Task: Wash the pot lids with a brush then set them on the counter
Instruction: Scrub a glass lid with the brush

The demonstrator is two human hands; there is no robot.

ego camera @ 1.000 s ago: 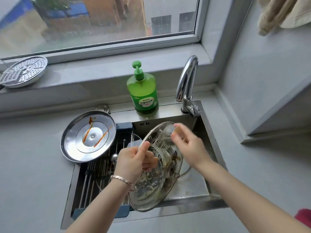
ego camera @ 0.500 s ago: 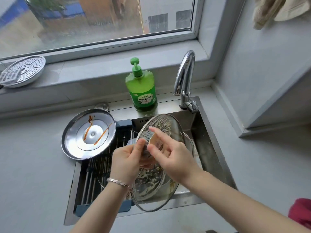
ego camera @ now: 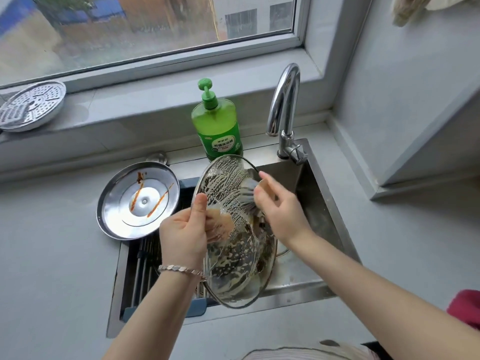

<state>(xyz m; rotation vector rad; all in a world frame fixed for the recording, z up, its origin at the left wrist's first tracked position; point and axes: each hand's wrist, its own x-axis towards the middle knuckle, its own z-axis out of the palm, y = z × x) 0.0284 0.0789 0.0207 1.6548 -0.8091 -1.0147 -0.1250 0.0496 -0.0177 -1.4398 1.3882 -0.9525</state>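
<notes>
A soapy glass pot lid (ego camera: 233, 268) stands tilted on edge over the sink. My left hand (ego camera: 187, 232) grips its left rim, thumb on the near face, fingers behind the glass. My right hand (ego camera: 278, 206) holds a brush (ego camera: 246, 189) whose bristles press against the lid's upper inner face; the brush is blurred and mostly hidden by the fingers. A steel pot lid (ego camera: 139, 202) with orange sauce streaks lies inner side up on the sink's left edge.
The steel sink (ego camera: 324, 203) has a drain rack (ego camera: 145, 258) in its left half. A green soap bottle (ego camera: 218, 126) and a faucet (ego camera: 284, 107) stand behind it. A perforated steamer plate (ego camera: 31, 105) rests on the windowsill. Grey counter (ego camera: 52, 268) lies on both sides.
My right hand has swept the brush from the lid's left middle back up to its upper right part. The lid has tipped a little more upright in my left hand.
</notes>
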